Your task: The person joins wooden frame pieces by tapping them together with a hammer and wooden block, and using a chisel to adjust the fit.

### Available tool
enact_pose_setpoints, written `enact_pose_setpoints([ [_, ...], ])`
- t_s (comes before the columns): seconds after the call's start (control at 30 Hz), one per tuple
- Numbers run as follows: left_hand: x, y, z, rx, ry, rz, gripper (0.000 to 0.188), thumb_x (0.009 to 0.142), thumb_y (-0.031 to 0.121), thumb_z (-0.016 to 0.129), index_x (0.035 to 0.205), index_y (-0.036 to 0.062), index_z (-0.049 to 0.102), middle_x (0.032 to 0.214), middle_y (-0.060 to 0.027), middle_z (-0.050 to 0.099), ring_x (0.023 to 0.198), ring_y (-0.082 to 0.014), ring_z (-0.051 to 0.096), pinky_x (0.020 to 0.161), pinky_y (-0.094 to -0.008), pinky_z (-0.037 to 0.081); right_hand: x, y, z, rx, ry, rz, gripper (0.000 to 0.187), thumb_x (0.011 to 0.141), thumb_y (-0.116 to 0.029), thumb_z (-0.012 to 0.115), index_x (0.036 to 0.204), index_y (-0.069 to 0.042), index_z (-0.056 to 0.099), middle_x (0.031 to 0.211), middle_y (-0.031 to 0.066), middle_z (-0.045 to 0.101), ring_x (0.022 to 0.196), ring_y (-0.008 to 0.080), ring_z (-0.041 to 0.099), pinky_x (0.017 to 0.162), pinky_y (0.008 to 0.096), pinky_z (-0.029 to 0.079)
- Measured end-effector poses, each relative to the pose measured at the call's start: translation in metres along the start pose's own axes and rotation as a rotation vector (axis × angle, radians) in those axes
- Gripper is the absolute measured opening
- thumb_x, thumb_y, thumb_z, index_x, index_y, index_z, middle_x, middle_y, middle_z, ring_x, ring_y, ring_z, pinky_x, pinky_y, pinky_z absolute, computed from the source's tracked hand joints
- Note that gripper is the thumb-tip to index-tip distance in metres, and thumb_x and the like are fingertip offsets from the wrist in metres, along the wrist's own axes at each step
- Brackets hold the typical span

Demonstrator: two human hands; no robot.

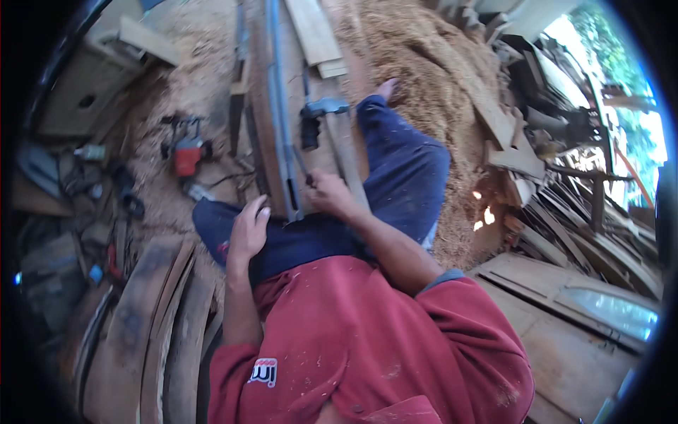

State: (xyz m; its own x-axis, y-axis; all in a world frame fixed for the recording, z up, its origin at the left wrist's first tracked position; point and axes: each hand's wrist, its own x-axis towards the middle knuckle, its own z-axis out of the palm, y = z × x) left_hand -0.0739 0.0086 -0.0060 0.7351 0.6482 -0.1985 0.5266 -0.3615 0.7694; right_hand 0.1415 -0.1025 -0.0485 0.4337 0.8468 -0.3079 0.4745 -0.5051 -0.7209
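A long wooden beam (263, 106) lies between my legs, with a bluish-grey strip (277, 92) along its face and a dark narrow slot near the end closest to me. My left hand (248, 227) is beside that near end, its fingers loosely extended and holding nothing. On the other side, my right hand (328, 193) is closed around a thin, dark, chisel-like tool (300, 161), whose shaft points up and left beside the strip. Its tip is too blurred to make out. Farther out lies a hammer-like tool with a blue-grey head (327, 106) and a black grip.
A red power tool (187, 157) sits on the sawdust to the left. Pale boards (314, 35) lie beyond the hammer-like tool. Curved timber slabs (134, 332) stand at lower left, stacked scrap wood (586, 240) at right, and a panelled door (565, 346) at lower right.
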Motion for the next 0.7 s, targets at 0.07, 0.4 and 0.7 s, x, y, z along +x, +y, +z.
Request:
enact_pose_setpoints([
  [0.07, -0.001, -0.003, -0.003, -0.146, 0.005, -0.09, 0.04, 0.094, 0.015, 0.057, 0.129, -0.0051, 0.055, 0.119, -0.0236, 0.063, 0.112, -0.0359, 0.062, 0.096, -0.0392, 0.047, -0.01, -0.027, -0.017, 0.144, 0.133, -0.12, 0.021, 0.086, -0.017, 0.062, 0.097, 0.001, 0.06, 0.083, 0.0256, 0.067, 0.081, 0.0433, 0.067, 0.072, 0.05, 0.052],
  [0.4, -0.037, 0.005, 0.067, -0.461, 0.011, -0.317, 0.046, 0.091, 0.024, 0.071, 0.117, -0.01, 0.054, 0.087, -0.011, 0.063, 0.071, -0.0134, 0.063, 0.062, -0.0264, 0.053, -0.077, -0.109, -0.108, 0.591, -0.294, 0.33, 0.027, 0.104, -0.024, 0.046, 0.091, -0.001, 0.051, 0.065, 0.0048, 0.057, 0.05, 0.0147, 0.057, 0.048, 0.031, 0.049],
  [0.7, -0.029, 0.013, 0.064, -0.665, -0.008, -0.58, 0.035, 0.095, 0.03, 0.066, 0.092, -0.0046, 0.061, 0.071, -0.01, 0.067, 0.061, -0.0129, 0.066, 0.051, -0.0261, 0.052, -0.096, -0.095, -0.061, 0.417, -0.445, 0.422, 0.051, 0.096, -0.004, 0.04, 0.147, -0.001, 0.034, 0.073, 0.0062, 0.059, 0.055, 0.0142, 0.058, 0.053, 0.029, 0.05],
])
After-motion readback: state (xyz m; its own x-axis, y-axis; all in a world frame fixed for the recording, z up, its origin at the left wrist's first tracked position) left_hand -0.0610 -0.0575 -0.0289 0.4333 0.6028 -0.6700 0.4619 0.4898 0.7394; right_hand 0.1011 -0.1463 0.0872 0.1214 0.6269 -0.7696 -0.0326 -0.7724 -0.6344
